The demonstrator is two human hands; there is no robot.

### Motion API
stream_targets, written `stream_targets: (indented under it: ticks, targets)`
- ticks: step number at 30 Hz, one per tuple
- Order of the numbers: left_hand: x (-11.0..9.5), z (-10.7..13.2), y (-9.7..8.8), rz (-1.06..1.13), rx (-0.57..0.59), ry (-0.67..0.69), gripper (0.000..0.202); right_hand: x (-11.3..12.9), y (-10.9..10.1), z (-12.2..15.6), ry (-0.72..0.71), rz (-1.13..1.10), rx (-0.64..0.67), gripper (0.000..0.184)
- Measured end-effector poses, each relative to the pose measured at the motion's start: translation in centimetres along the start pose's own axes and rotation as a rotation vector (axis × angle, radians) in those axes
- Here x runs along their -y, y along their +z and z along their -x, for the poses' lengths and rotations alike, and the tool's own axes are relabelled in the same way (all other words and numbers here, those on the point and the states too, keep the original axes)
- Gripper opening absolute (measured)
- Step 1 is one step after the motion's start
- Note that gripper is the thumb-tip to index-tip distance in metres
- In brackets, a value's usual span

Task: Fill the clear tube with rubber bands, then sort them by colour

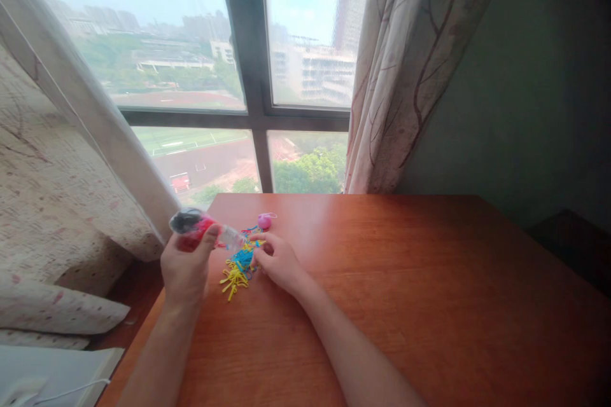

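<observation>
- Left hand (186,267) wrapped around one plastic container (195,222), left of one band pile (241,261).
- Right hand (282,261) beside pile; can't tell grip.
- One pink ball (264,221) behind pile.

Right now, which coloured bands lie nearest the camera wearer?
The yellow bands clustered at the near end; the blue bands and red bands lie beyond them.

The left hand (186,264) is holding a clear container (199,226) at ten o'clock from the yellow-and-blue strands (242,259); the right hand (277,262) is curving over them from three o'clock; a pink ball (264,221) is resting at one.
</observation>
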State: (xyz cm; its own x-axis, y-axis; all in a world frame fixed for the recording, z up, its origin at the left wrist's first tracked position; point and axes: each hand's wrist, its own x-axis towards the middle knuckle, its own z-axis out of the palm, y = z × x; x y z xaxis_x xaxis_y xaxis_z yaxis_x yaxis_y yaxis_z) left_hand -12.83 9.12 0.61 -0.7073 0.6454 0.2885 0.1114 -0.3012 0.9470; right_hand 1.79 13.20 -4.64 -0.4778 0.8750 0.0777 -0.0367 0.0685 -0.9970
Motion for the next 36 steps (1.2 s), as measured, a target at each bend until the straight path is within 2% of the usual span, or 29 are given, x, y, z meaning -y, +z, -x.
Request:
stream_targets:
  ticks: [8, 12, 17, 20, 23, 25, 27, 32, 36]
  targets:
    - [0.2, -0.5, -0.7, -0.038, -0.043, -0.024, 0.035, 0.2, 0.4, 0.3, -0.042, 0.001, 0.015, 0.029]
    - [0.1, -0.5, -0.3, 0.02, -0.037, -0.102, 0.041, 0.7, 0.7, 0.6, -0.064, -0.005, 0.025, 0.027]
    - [-0.6, 0.0, 0.3, 0.07, 0.036, -0.235, 0.047, 0.8, 0.9, 0.6, -0.125, -0.005, -0.039, 0.032]
    - [-1.2, 0.5, 0.6, 0.129, 0.087, -0.312, 0.046, 0.7, 0.7, 0.5, -0.147, 0.033, -0.127, 0.026]
    - [-1.6, 0.8, 0.7, 0.188, 0.195, -0.358, 0.043, 0.4, 0.4, 0.2, -0.131, -0.01, -0.157, 0.025]
    - [-1.6, 0.9, 0.6, 0.192, 0.278, -0.354, 0.041, 0.3, 0.3, 0.0, -0.098, -0.043, -0.146, 0.028]
    - [-1.4, 0.7, 0.3, 0.161, 0.299, -0.316, 0.038, 0.3, 0.2, -0.2, -0.066, -0.04, -0.135, 0.03]
    - [-0.3, -0.4, -1.1, -0.036, 0.174, -0.133, 0.037, 0.5, -0.5, -0.4, -0.042, 0.099, -0.163, 0.032]
    - [0.0, -1.1, -2.0, -0.151, 0.127, -0.085, 0.04, 0.7, -1.7, 0.0, -0.052, 0.327, -0.185, 0.029]
